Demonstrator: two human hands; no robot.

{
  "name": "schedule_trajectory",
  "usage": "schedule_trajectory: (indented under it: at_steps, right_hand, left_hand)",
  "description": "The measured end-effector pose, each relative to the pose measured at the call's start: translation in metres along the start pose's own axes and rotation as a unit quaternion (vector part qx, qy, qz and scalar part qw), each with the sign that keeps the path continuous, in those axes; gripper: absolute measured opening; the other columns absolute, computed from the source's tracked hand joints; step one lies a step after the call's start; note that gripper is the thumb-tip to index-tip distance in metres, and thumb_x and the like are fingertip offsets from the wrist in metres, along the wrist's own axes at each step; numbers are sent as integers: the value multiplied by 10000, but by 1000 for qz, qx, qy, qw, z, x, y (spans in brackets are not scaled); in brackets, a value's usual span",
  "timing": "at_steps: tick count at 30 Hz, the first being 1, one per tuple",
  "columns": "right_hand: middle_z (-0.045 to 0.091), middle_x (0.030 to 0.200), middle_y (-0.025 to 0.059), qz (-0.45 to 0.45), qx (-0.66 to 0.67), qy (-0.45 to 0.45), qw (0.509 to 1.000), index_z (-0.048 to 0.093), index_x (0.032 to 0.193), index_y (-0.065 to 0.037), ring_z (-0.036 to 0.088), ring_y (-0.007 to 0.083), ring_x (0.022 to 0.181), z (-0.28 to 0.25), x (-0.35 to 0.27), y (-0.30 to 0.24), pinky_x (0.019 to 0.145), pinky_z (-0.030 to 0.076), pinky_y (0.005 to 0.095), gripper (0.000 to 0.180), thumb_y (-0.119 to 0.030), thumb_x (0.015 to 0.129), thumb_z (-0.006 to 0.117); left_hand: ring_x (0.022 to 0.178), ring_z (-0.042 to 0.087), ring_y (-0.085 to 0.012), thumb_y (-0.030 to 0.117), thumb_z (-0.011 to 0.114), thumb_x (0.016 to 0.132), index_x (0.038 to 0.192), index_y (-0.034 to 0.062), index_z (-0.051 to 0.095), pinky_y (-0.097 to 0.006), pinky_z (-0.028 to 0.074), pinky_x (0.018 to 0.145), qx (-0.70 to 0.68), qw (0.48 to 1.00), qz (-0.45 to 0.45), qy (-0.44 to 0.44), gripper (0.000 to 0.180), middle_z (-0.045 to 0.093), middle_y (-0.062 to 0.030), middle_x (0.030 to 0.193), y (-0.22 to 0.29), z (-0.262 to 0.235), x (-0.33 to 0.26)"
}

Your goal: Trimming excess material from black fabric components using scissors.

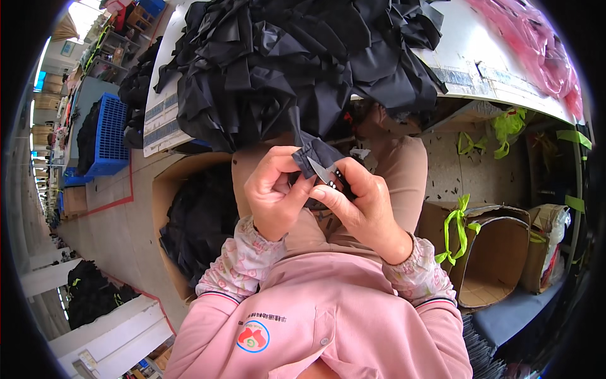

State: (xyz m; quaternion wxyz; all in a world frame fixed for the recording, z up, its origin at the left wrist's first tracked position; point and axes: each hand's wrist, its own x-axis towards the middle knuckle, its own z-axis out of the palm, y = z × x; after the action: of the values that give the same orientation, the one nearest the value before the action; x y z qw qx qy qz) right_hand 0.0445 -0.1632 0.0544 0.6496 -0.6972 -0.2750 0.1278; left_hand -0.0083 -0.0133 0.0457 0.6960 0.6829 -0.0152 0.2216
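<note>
My left hand [273,189] pinches a small piece of black fabric [315,155] above my lap, fingers closed on its lower edge. My right hand [355,201] grips small metal thread snips [323,172], whose pointed blades touch the fabric's edge. The two hands are close together, nearly touching. A big heap of black fabric pieces [297,63] lies on the white table [467,60] just beyond my hands. The snips' handle is hidden in my right palm.
A cardboard box [170,183] holding black fabric stands on the floor at my left. Open cardboard boxes [499,252] with green straps stand at my right. Pink plastic [536,44] lies on the table's far right. A blue crate [110,136] sits further left.
</note>
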Motion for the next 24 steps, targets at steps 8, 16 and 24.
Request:
schedule_trajectory:
  at_steps: [8, 16, 24]
  right_hand:
    - [425, 549, 81, -16, -31, 10, 999, 530, 838, 2, 379, 152, 468, 0, 0, 1, 438, 356, 275, 276, -208, 830, 709]
    - [428, 555, 85, -5, -24, 0, 1000, 520, 822, 3, 383, 152, 470, -2, -1, 0, 439, 358, 277, 266, -191, 835, 702]
    - [429, 553, 78, 0, -46, -5, 999, 514, 798, 3, 382, 126, 473, -8, -1, -1, 434, 355, 273, 266, -187, 844, 695]
  left_hand:
    - [861, 595, -116, -136, 602, 790, 947, -63, 580, -219, 484, 724, 26, 999, 19, -5, 174, 563, -107, 1056, 2, -2, -1]
    - [853, 593, -115, -129, 610, 781, 938, -58, 593, -220, 482, 712, 35, 999, 17, -8, 173, 583, -113, 1044, 1, -2, 0]
    - [875, 600, -143, -144, 611, 738, 904, -40, 607, -231, 479, 734, 80, 996, 29, -41, 196, 612, -129, 1011, 2, -8, -1]
